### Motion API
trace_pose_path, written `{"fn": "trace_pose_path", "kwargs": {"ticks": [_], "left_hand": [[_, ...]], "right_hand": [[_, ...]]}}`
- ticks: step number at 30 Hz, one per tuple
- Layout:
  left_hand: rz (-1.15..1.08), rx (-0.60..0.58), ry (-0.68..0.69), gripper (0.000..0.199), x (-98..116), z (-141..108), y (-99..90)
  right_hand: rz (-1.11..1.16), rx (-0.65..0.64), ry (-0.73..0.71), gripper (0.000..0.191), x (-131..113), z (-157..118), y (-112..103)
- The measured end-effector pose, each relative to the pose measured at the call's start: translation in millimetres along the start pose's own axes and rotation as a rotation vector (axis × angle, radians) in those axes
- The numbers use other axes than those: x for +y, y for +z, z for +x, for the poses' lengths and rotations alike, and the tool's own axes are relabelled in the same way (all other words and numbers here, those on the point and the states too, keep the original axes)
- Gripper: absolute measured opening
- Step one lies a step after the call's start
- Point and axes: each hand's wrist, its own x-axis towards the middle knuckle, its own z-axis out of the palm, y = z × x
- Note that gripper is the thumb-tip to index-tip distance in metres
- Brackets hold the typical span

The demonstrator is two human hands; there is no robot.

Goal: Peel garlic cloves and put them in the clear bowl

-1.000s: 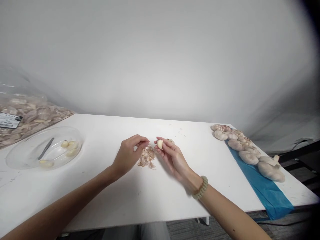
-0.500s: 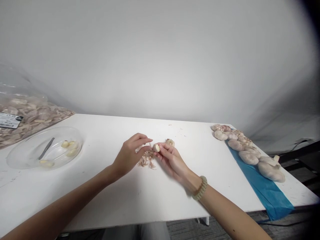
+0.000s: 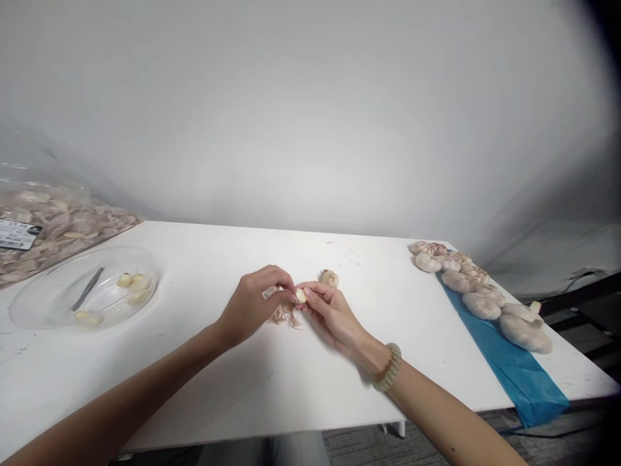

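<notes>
A pale garlic clove (image 3: 301, 296) is pinched between the thumb and fingers of my right hand (image 3: 334, 314), above the middle of the table. My left hand (image 3: 257, 298) meets it from the left, its thumb and fingertips closed at the clove's edge; whether they grip the clove or its skin is hard to make out. Beneath the fingers lies a small heap of garlic skins (image 3: 286, 316), partly hidden by my hands. Just behind my right hand sits part of a garlic bulb (image 3: 329, 278).
On the left, a clear oval dish (image 3: 29, 310) holds several peeled cloves (image 3: 138, 296) and a small grey knife-like tool (image 3: 88, 288). Behind it is a clear bag of garlic skins (image 3: 72, 223). Along the right edge, several garlic bulbs (image 3: 456, 281) lie by a blue strip (image 3: 504, 362).
My left hand has come in from slightly apart, and its fingertips have closed at the clove. The clove shows more of its pale flesh and sits a little lower.
</notes>
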Motion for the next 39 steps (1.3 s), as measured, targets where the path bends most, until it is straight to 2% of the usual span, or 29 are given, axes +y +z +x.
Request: {"fn": "trace_pose_path", "kwargs": {"ticks": [6,13,19,23,29,32,36,39], "left_hand": [[-0.034,-0.046,-0.048,0.015,-1.4,0.0,-0.7],[-0.043,-0.080,-0.031,0.016,-4.0,0.9,-1.4],[0.010,-0.102,0.009,0.016,-5.3,1.3,-1.1],[0.040,-0.157,-0.002,0.016,-4.3,3.0,-3.5],[0.089,-0.246,0.115,0.018,-3.9,2.7,-4.0],[0.106,-0.211,0.100,0.016,-4.0,1.5,-2.7],[0.083,-0.151,0.025,0.015,-3.0,1.6,-3.6],[0.050,-0.176,0.001,0.014,-1.8,2.3,-5.4]], "right_hand": [[-0.032,0.012,-0.004,0.023,1.9,-0.5,-1.6],[-0.054,0.018,-0.006,0.023,1.4,-0.8,-1.4],[0.003,0.040,0.016,0.020,1.5,0.1,0.1],[0.053,0.061,0.048,0.019,1.3,0.4,1.3],[0.079,0.095,0.022,0.016,-1.5,1.9,-0.6],[0.136,0.096,0.040,0.014,-2.7,2.4,-1.7],[0.169,0.010,0.082,0.021,-2.9,2.6,-2.9],[0.125,-0.067,0.094,0.021,-2.8,2.5,-4.4]]}}
